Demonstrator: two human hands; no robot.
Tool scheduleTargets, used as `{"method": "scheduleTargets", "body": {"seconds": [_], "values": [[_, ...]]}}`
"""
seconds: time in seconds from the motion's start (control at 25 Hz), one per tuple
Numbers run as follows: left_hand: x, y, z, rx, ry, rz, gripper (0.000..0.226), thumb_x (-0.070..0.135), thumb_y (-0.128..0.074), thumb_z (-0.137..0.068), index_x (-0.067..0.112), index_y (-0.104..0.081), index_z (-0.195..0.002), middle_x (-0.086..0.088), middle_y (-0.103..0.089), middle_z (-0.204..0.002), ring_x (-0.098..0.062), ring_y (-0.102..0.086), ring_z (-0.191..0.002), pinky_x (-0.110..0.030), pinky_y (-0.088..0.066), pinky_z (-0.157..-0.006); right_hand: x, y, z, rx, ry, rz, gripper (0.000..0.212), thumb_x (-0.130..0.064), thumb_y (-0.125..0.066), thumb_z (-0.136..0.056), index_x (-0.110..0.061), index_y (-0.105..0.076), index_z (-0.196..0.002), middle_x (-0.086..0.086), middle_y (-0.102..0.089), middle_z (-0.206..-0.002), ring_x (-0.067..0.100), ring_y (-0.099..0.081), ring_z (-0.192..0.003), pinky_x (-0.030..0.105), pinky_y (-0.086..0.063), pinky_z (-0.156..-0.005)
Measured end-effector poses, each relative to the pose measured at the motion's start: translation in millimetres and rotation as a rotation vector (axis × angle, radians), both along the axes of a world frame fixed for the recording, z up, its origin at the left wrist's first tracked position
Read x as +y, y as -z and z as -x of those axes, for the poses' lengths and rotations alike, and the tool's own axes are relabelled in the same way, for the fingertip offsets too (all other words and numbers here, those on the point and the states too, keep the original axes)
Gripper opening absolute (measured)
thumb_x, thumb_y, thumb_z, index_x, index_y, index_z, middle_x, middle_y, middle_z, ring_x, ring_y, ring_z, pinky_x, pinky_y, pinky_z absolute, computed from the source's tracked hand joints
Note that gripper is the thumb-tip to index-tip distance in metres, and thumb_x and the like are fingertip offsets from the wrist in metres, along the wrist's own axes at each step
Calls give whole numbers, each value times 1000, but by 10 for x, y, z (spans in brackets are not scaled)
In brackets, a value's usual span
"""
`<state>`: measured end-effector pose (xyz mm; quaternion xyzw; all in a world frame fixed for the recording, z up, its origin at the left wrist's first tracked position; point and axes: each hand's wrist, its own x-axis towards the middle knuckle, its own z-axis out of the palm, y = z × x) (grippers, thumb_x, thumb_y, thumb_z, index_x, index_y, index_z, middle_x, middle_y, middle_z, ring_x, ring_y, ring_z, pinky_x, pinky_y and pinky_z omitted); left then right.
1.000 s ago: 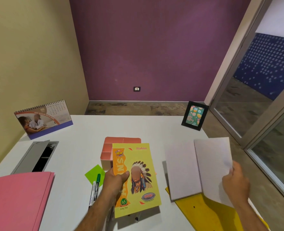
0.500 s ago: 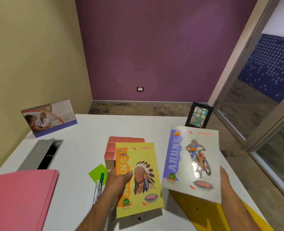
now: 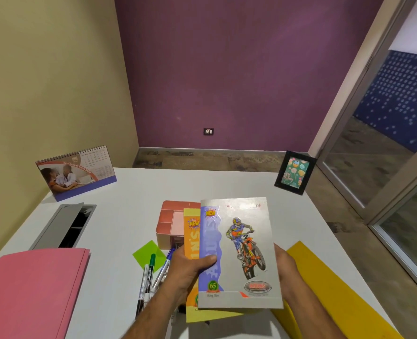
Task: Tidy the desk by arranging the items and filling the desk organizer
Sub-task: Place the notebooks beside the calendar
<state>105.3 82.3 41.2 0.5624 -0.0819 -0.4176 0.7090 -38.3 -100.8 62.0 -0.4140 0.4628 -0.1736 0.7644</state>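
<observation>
A silver notebook with a motorbike rider lies on top of a yellow notebook, both held above the desk. My left hand grips the two at their left edge, thumb on the silver cover. My right hand holds the silver notebook's right edge, fingers hidden beneath it. Behind them stands the pink desk organizer, its compartments partly hidden. A green marker and a blue marker lie on the white desk beside a green sticky note.
A pink folder lies at the front left and a yellow folder at the front right. A desk calendar stands at the back left, a black photo frame at the back right. An open grey cable hatch sits left.
My right hand has carried the silver notebook leftward and laid it over the yellow one. My left hand's thumb now clamps both together.
</observation>
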Motion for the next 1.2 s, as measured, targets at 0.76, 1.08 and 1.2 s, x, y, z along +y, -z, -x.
{"method": "scheduleTargets", "body": {"seconds": [0.76,1.08,1.2], "values": [[453,317,165,-369,107,-269,48,-9,-62,-79,27,-64,-111,-6,-72,-88,-21,-67,-78,-39,-56,-70,598,375,125,6,-251,435,44,12,-58,-86,-22,-60,-114,6,-74,-108,26,-70,-99,40,-58,-75],[675,455,403,-326,100,-279,49,3,-58,-65,23,-66,-109,-3,-73,-92,-21,-68,-83,-34,-58,-64,915,620,392,45,-184,447,52,13,-59,-85,-24,-55,-120,4,-70,-112,19,-69,-100,31,-58,-69],[740,511,444,-317,101,-290,52,5,-57,-61,21,-65,-110,1,-74,-92,-19,-70,-85,-35,-58,-67,1019,632,465,50,-173,453,53,15,-59,-84,-22,-54,-121,2,-70,-111,18,-67,-101,26,-58,-68]]}}
